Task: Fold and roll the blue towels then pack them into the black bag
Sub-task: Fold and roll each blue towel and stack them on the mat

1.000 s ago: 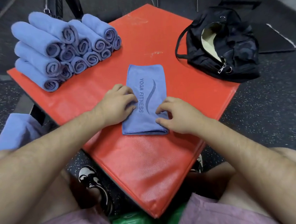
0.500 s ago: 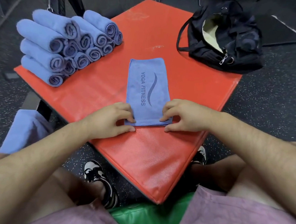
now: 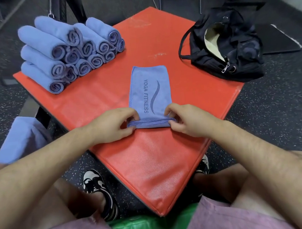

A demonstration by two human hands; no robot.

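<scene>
Bag (image 3: 245, 45) open, lining (image 3: 212, 38) showing; left hand (image 3: 110, 126), right hand (image 3: 188, 120) pinch towel (image 3: 150, 89).

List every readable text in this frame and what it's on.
"YOGA FITNESS": printed lengthwise on the folded blue towel, beside a curved wave mark.
Nothing else is readable: no text shows on the rolled blue towels, the black bag or the red mat.
</scene>
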